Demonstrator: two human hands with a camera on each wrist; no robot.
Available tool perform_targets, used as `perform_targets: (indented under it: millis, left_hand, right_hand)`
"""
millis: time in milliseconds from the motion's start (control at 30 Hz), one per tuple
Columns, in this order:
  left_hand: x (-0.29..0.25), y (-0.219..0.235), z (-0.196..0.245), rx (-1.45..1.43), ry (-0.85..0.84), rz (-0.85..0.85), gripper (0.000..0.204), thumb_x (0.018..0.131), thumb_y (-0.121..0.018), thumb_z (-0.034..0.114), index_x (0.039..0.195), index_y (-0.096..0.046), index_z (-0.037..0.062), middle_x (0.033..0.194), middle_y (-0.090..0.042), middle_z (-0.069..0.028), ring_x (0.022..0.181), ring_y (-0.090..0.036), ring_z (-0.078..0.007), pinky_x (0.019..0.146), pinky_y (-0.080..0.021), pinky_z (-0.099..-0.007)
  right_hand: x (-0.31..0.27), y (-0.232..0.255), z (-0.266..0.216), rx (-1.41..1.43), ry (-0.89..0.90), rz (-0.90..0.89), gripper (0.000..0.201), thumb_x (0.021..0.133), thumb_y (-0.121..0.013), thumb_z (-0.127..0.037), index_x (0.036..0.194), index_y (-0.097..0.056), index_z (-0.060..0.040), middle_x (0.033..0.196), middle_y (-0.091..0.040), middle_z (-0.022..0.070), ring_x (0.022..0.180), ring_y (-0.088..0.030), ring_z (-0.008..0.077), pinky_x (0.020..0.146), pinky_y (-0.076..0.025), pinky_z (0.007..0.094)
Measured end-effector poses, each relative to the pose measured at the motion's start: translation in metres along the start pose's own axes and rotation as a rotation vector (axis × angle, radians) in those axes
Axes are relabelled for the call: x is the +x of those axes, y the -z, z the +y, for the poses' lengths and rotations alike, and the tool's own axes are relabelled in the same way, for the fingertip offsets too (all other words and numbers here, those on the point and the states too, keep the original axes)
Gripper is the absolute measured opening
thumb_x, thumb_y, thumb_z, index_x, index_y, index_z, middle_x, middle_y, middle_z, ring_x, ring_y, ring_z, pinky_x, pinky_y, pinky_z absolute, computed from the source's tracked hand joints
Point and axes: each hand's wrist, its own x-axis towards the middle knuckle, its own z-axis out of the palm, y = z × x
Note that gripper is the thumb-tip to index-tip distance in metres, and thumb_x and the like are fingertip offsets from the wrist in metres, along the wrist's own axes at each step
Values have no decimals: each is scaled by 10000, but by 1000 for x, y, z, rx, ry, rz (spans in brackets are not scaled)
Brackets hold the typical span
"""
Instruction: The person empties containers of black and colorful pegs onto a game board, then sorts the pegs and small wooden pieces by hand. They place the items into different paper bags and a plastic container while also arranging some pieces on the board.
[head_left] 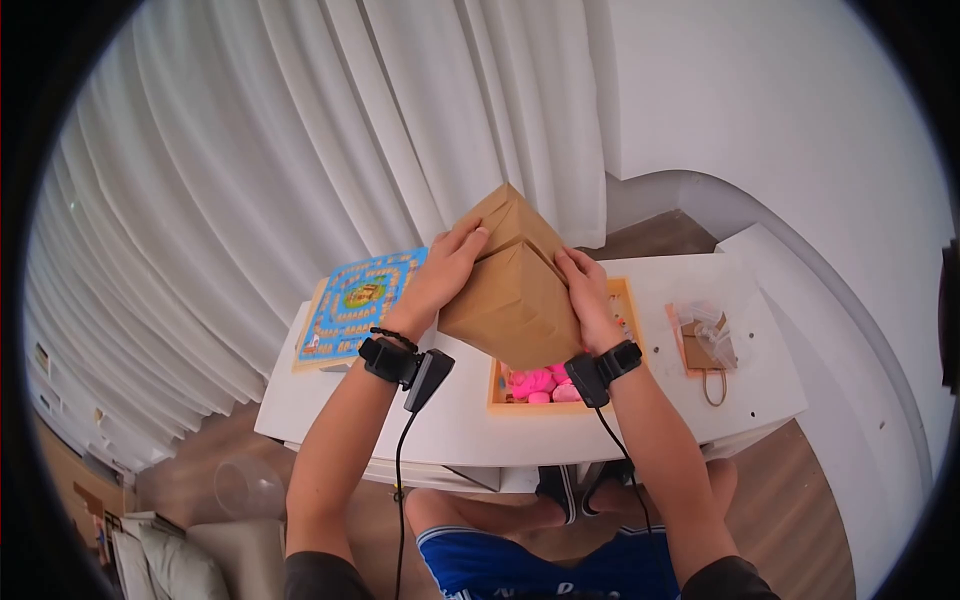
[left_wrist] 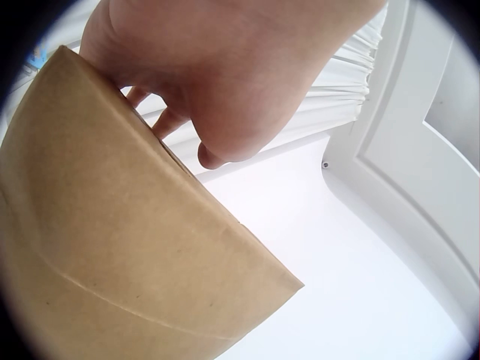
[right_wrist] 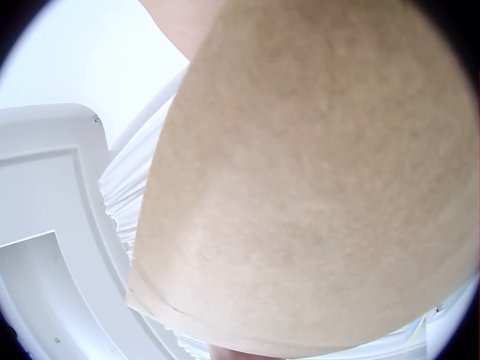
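A brown paper bag (head_left: 515, 305), creased and boxy, is held tilted above the table between both hands. The left hand (head_left: 448, 272) grips its upper left side, and in the left wrist view the fingers reach behind the bag's edge. On the other side the right hand (head_left: 590, 300) holds the right edge, thumb along the near face. In the right wrist view the bag (right_wrist: 300, 187) fills most of the picture and hides nearly all of that hand. Beneath the bag, partly covered by it, sits a wooden tray (head_left: 520, 408) with bright pink pieces (head_left: 537, 384) inside.
A blue illustrated game board (head_left: 365, 300) lies at the left of the white table (head_left: 440, 435). On the right side are a clear plastic bag (head_left: 712, 335) and a brown piece with a loop handle (head_left: 714, 388). White curtains (head_left: 300, 150) hang behind the table.
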Motion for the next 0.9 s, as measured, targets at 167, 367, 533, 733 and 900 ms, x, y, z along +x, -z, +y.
perform_targets:
  millis: [167,367,533,733,900]
  left_hand:
    - [-2,3,2,-14,-25,20,655,1082,-492,449,1575,-422,22,1550,-493,-141,1431,-454,-221,1189,-340,-317]
    - [4,6,-9,-104,-116,52,634,1065,-465,492,1543,-492,77,1484,-495,-211,1426,-437,-324,1202,-316,-383]
    - [13,6,-31,-320,-160,72,611,1085,-446,481,1545,-487,81,1488,-515,-174,1400,-472,-272,1194,-329,-363]
    - [3,-6,-78,-696,-65,-135,618,1090,-341,566,1586,-413,204,1511,-521,-25,1372,-484,-227,1074,-425,-362]
    - [-14,-31,-147,-904,79,-40,714,1090,-364,563,1643,-275,119,1658,-306,-121,1471,-399,-330,1172,-391,-442]
  right_hand:
    - [-6,-5,-12,12,7,17,523,1018,-663,-325,1371,-610,58,1237,-672,141,1121,-621,183,979,-483,295]
    - [7,-1,-30,10,84,-8,445,1033,-620,-263,1370,-625,28,1263,-666,136,1161,-607,177,994,-479,292]
    - [17,-8,-78,130,11,-152,411,990,-536,-111,1368,-620,29,1269,-663,139,1135,-637,200,981,-519,322]
    - [31,-22,-119,9,-105,-379,436,990,-521,-102,1392,-585,55,1308,-649,148,1161,-652,220,991,-544,356]
    - [44,-51,-121,-182,-87,-441,410,992,-546,-91,1358,-602,86,1283,-669,142,1118,-675,200,958,-560,337]
